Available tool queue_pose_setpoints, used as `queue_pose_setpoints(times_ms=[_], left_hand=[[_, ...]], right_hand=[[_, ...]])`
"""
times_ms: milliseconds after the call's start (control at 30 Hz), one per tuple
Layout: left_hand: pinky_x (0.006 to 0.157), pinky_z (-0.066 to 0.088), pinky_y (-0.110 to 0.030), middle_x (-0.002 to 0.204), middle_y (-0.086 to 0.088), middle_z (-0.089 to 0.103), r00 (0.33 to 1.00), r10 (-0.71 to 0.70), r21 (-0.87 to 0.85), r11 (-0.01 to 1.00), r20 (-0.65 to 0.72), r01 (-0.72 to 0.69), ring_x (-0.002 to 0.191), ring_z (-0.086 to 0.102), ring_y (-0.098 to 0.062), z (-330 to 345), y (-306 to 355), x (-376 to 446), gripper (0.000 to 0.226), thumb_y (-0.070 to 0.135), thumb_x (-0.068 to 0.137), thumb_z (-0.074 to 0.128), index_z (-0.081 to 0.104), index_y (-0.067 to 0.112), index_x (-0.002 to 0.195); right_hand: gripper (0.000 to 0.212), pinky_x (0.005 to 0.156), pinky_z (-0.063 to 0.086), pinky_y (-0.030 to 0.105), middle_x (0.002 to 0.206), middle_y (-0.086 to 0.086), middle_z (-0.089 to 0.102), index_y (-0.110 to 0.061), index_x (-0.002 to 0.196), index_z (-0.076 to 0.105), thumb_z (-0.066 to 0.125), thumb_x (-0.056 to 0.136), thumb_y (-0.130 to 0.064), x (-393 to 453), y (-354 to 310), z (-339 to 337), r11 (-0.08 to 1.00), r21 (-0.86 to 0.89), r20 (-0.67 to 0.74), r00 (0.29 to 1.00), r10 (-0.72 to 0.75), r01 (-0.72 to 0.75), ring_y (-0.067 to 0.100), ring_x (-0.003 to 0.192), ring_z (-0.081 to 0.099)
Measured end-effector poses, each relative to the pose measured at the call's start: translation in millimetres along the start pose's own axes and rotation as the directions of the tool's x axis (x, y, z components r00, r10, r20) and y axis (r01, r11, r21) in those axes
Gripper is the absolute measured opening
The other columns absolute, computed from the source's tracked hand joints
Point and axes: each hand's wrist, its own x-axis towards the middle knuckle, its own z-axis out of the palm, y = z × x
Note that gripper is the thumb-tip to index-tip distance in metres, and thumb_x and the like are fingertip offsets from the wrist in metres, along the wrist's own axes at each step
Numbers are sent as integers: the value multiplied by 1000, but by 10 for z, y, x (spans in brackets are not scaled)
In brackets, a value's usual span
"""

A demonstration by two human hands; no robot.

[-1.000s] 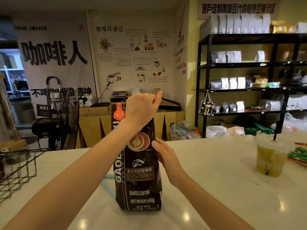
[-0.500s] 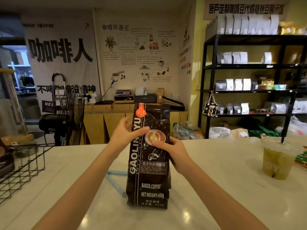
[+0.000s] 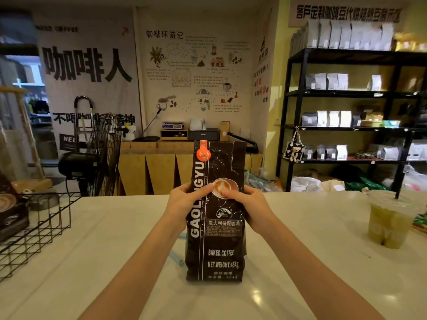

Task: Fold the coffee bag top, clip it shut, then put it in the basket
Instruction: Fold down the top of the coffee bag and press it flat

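Coffee bag (image 3: 217,227) stands upright on the white counter (image 3: 300,239), mid-frame, top unfolded and no clip on it. We hold it w/ both hands about halfway up: left hand (image 3: 182,204) wraps the left edge, thumb pressed on the front beside the latte print; right hand (image 3: 251,209) grips the right edge, thumb on the print too. Fingers of both hands go behind the bag, so we can't see them. Pale blue item (image 3: 176,257) pokes out behind the bag's lower left, mostly hidden; can't tell what it is. Wire basket (image 3: 39,227) sits far left, well apart, cut off by the frame edge, w/ something dark inside, hard to read. Iced drink cup (image 3: 390,220) stands far right.
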Motion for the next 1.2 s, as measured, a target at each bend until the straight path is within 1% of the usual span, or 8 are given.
queue_pose_setpoints(times_ms=[300, 433, 567, 733, 833, 967, 1100, 1200], left_hand=[[52, 57, -25, 65, -4, 74, 998, 47, -72, 996, 38, -44, 60, 70, -17, -61, -19, 5, 7, 7, 75, 67, 67, 8, 82], [53, 57, -25, 71, -6, 74, 998, 44, -24, 999, 43, -43, 62, 71, -17, -42, -22, 6, 11, 12, 76, 67, 67, 8, 87], [64, 58, -30, 83, -9, 73, 998, 46, -28, 999, 33, -45, 71, 71, -19, -27, 23, 60, 23, 21, 75, 69, 67, 9, 95], [65, 58, -34, 83, -10, 73, 999, 25, -151, 988, -19, -28, 74, 71, -21, 30, 63, 99, 23, 25, 80, 64, 68, 8, 95], [69, 57, -37, 92, -15, 72, 1000, -6, -171, 985, -19, 3, 81, 70, -25, 36, 82, 98, 25, 26, 83, 60, 67, 7, 97], [63, 57, -33, 84, -12, 72, 999, -1, -132, 991, -47, -5, 70, 69, -20, 25, 102, 100, 17, 24, 83, 60, 68, 9, 86], [66, 57, -35, 84, -12, 72, 998, 22, -125, 992, -59, -30, 71, 70, -20, -1, 126, 73, 26, 19, 84, 59, 65, 2, 102], [71, 56, -36, 104, -8, 68, 989, 136, -17, 990, -54, -137, 85, 69, -20, -1, 150, 44, 40, 16, 87, 54, 49, 16, 126]], right_hand=[[11, 70, 55, 30, 78, 8, 74, -7, 83, 71, 71, 72, -9, 21, -11, -1, 1000, -10, 20, 999, 27, -27, 20, 75, 70], [21, 71, 55, 30, 84, 7, 74, -8, 92, 68, 72, 72, -13, 20, -20, -23, 999, -42, 46, 998, 33, -31, 20, 79, 70], [36, 79, 54, 34, 96, 8, 74, -9, 101, 67, 74, 67, -18, 80, -57, -50, 999, 8, 24, 999, -48, 48, 23, 90, 69], [11, 80, 51, 35, 91, 10, 72, -11, 87, 69, 67, 78, -17, 146, -122, -65, 1000, 5, -9, 1000, -28, 28, 23, 84, 67], [10, 80, 51, 35, 89, 9, 72, -11, 85, 70, 66, 79, -17, 158, -130, -78, 1000, -14, -21, 1000, -20, 19, 23, 84, 66], [10, 78, 50, 34, 86, 8, 71, -10, 85, 70, 64, 81, -17, 143, -153, -50, 997, -55, -28, 998, -53, 51, 20, 81, 66], [10, 65, 52, 26, 81, 7, 71, -8, 85, 69, 63, 81, -15, 104, -186, -14, 994, -82, -12, 997, -79, 78, 18, 73, 66], [22, 62, 54, 24, 86, 3, 74, -15, 103, 64, 63, 81, -13, 70, -216, -6, 986, -97, 10, 991, -136, 136, 19, 77, 70]])
